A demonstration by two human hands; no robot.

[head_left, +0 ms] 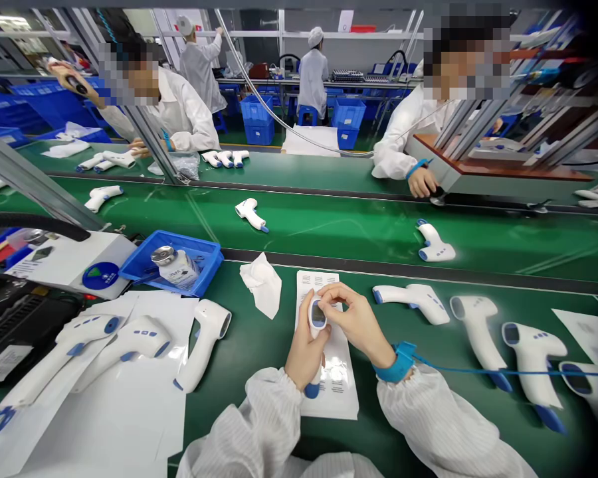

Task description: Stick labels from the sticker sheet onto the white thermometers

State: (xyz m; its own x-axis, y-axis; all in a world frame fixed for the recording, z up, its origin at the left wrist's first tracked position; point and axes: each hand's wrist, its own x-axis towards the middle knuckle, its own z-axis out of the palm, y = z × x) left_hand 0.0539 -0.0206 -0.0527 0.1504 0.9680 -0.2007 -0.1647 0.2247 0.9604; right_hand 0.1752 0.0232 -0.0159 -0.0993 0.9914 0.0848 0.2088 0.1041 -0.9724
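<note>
My left hand (303, 345) is wrapped round a white infrared thermometer (317, 312), its small oval screen facing me and its blue-tipped handle pointing down. The fingers of my right hand (351, 315) are bent and pressed against the head of the thermometer beside the screen; anything thin between them is too small to see. Under both hands lies a white printed label sheet (341, 392). A blue strap (397, 362) with a cord circles my right wrist. Just left of the sheet is a crumpled white tissue (263, 285).
More thermometers (206, 342) lie left and right on the green table. A blue tray (199, 255) holds a small bottle (178, 267). White papers (124, 411) cover the left side. Beyond runs a green belt (323, 226) carrying thermometers; co-workers (179, 113) sit across it.
</note>
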